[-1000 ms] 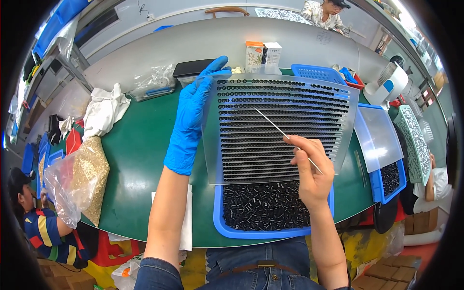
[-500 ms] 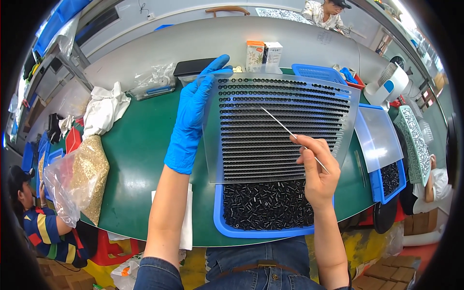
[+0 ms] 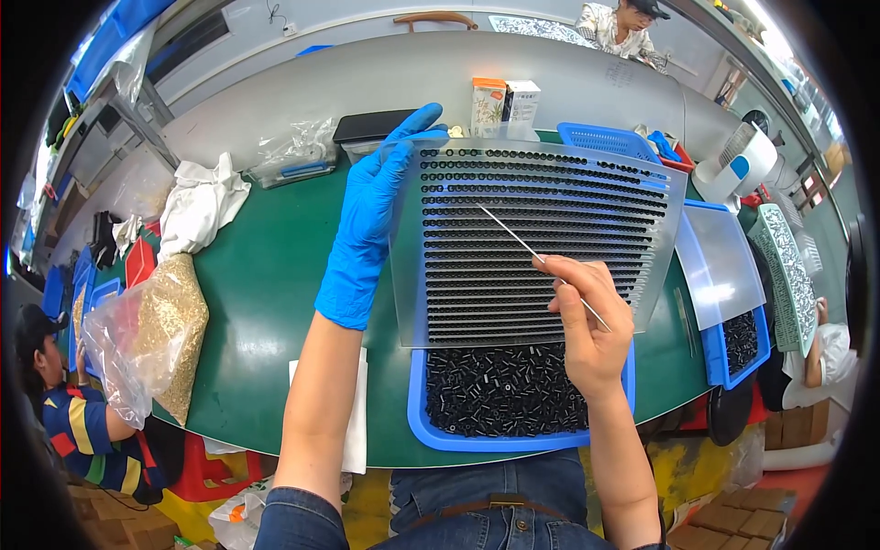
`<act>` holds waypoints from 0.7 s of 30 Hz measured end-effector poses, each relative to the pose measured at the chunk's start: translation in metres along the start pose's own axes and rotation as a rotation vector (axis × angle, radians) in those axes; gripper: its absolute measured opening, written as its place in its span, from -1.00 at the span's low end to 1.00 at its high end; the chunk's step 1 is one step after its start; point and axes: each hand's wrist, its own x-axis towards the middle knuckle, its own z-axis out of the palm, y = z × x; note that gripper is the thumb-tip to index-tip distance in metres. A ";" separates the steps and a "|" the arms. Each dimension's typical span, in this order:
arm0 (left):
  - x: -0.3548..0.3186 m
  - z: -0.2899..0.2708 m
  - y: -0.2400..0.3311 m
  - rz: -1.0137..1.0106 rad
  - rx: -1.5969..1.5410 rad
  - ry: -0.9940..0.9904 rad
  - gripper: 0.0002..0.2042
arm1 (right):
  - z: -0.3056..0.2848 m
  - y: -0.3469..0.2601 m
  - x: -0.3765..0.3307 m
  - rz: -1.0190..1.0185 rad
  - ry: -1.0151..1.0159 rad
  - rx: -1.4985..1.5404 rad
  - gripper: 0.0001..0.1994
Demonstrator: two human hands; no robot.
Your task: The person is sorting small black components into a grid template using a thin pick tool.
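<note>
My left hand (image 3: 371,220), in a blue glove, grips the upper left edge of a clear plate (image 3: 409,302). Rows of small black cylindrical parts (image 3: 541,238) fill the plate. My bare right hand (image 3: 591,316) pinches a thin metal rod (image 3: 513,236) like a pick, its tip over the upper left rows; whether it touches a part I cannot tell. Below and partly behind the plate stands a blue tray (image 3: 417,403) of loose black tube-like pieces (image 3: 504,394).
At right stands another blue tray (image 3: 720,367) under a translucent sheet (image 3: 720,266), near a white fan (image 3: 738,165). A bag of brass-coloured bits (image 3: 174,339) and a white cloth (image 3: 203,206) lie left. Small boxes (image 3: 504,105) stand behind. Co-workers sit left, right and far back.
My right hand and the rod have shifted left and slightly down across the rows. My left hand still holds the plate, which sits nearly the same.
</note>
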 end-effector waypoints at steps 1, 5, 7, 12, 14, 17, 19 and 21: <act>0.000 -0.001 -0.001 0.007 0.009 -0.007 -0.64 | 0.000 -0.001 0.001 -0.012 -0.004 0.002 -0.78; -0.001 0.000 0.001 0.002 0.041 0.017 -0.63 | -0.001 0.002 -0.001 0.001 -0.011 -0.006 -0.78; 0.001 0.004 0.001 -0.023 0.010 0.015 -0.63 | -0.005 0.003 -0.003 0.052 0.025 0.036 -0.78; 0.000 -0.002 -0.002 0.003 0.032 0.001 -0.63 | 0.002 -0.001 0.000 0.002 0.002 0.012 -0.78; 0.000 -0.001 -0.001 0.005 0.047 0.002 -0.63 | 0.007 -0.005 0.002 0.048 0.031 0.044 -0.81; 0.000 0.004 0.002 -0.008 0.008 0.023 -0.63 | 0.000 0.001 -0.001 0.025 0.002 0.014 -0.78; -0.001 0.000 0.001 -0.008 0.035 0.001 -0.63 | -0.003 0.003 -0.003 0.020 0.010 0.026 -0.78; -0.001 0.002 0.002 -0.006 0.018 0.002 -0.63 | -0.003 0.003 -0.003 0.017 0.022 0.037 -0.78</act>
